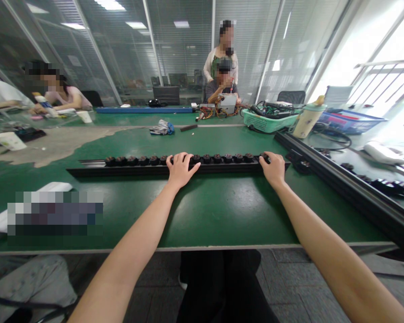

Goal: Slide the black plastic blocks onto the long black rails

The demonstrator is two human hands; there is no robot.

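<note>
A long black rail (134, 171) lies crosswise on the green table, carrying a row of small round black parts (217, 158) with brownish tops. My left hand (180, 169) grips the rail near its middle, fingers bent over the row and thumb on the right; the parts beneath it are hidden. Close to the rail's right end, my right hand (273, 169) has thumb and fingers closed round a small round black part (264, 158). Whether that part is seated in the rail cannot be made out.
Another long black rail (350, 193) runs along the right, with loose black parts (388, 187) beyond it. Farther back are a green basket (267, 122), a yellowish cup (308, 120), a blue bin (357, 123) and a crumpled cloth (162, 128). Other people sit or stand across the table.
</note>
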